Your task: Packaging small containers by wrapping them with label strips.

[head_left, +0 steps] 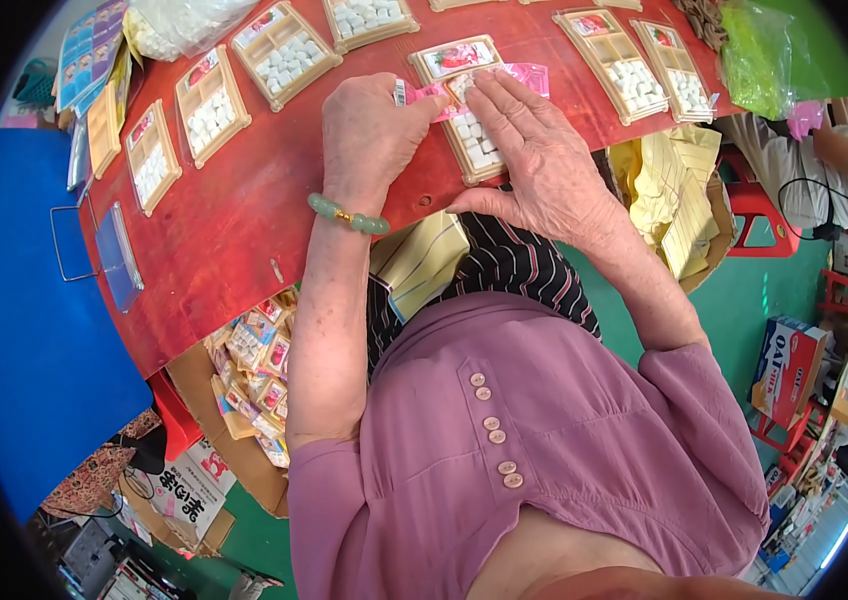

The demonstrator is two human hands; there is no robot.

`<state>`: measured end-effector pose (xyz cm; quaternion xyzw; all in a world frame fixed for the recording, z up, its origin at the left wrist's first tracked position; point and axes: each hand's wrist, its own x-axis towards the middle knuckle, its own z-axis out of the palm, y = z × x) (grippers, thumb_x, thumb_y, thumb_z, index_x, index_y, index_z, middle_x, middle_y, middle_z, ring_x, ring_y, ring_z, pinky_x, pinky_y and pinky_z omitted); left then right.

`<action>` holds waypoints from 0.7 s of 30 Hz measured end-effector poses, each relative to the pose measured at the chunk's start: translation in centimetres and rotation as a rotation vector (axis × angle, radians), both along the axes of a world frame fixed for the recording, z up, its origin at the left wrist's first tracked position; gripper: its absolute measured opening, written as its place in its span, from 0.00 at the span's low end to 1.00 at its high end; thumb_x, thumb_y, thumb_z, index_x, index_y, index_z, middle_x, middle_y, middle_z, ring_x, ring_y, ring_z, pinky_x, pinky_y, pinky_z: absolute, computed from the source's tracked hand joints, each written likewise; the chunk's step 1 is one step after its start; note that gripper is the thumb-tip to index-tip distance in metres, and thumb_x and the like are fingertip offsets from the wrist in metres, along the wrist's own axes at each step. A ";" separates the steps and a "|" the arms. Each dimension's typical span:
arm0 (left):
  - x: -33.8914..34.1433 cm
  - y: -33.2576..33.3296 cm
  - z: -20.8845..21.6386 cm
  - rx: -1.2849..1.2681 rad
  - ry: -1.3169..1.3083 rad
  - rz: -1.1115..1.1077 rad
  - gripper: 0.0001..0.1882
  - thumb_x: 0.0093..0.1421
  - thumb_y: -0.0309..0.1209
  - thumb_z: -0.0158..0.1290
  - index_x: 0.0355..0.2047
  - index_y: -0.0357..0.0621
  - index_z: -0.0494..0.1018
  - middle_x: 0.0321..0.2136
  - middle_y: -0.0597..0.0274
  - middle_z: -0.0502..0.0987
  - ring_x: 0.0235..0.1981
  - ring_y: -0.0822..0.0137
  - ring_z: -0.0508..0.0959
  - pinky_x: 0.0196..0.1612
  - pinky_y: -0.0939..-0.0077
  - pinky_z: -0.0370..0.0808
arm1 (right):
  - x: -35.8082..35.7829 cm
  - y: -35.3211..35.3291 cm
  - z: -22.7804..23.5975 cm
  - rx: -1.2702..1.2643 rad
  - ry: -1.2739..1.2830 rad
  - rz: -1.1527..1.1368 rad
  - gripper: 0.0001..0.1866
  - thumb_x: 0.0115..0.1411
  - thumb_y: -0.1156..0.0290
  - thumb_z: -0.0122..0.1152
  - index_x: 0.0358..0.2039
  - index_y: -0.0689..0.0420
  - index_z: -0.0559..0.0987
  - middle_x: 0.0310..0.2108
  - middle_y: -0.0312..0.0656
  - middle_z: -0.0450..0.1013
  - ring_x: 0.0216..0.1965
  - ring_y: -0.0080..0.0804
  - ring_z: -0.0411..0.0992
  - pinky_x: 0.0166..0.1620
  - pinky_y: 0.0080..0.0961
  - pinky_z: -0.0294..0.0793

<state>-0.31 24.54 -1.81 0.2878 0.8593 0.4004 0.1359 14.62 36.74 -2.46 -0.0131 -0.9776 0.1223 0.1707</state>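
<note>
In front of me on the red table lies a small cream divided tray (456, 150) with a strawberry-picture card (458, 58) in its far compartment and white cube-shaped pieces (477, 147) in the near one. A shiny pink strip (532, 79) runs across its middle. My left hand (369, 130) pinches the strip's left end between thumb and curled fingers, beside a small white barcode label (400, 93). Stretched out flat, the fingers of my right hand (541, 165) press on the strip and tray from the right, hiding part of both.
Similar filled trays (210, 105) stand left and right on the red table (244, 210). A cardboard box (199, 390) of packed trays sits below left. Yellow paper (664, 200) fills another box on the right. A clear bag (184, 30) and green plastic (759, 60) lie at the far edges.
</note>
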 end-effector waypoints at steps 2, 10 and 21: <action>-0.1 0.1 -0.5 0.065 -0.001 0.027 0.20 0.44 0.41 0.63 0.16 0.33 0.73 0.15 0.46 0.73 0.19 0.53 0.75 0.27 0.60 0.71 | -0.2 0.0 -0.2 -0.014 0.037 0.011 0.51 0.44 0.39 0.63 0.59 0.65 0.62 0.60 0.53 0.60 0.62 0.50 0.56 0.62 0.41 0.60; -0.2 0.2 -0.6 0.071 0.046 -0.006 0.18 0.45 0.39 0.62 0.19 0.33 0.74 0.15 0.48 0.74 0.20 0.54 0.76 0.28 0.65 0.73 | -0.2 -0.2 -0.4 -0.066 0.074 -0.006 0.50 0.44 0.41 0.65 0.58 0.65 0.63 0.59 0.53 0.60 0.62 0.50 0.57 0.61 0.40 0.61; 1.6 -0.4 0.3 0.255 -0.339 0.048 0.11 0.52 0.31 0.58 0.25 0.32 0.77 0.20 0.55 0.80 0.21 0.73 0.79 0.26 0.79 0.76 | 0.5 0.1 -0.8 -0.049 0.061 0.001 0.48 0.45 0.43 0.66 0.58 0.64 0.63 0.60 0.51 0.60 0.61 0.48 0.59 0.61 0.39 0.62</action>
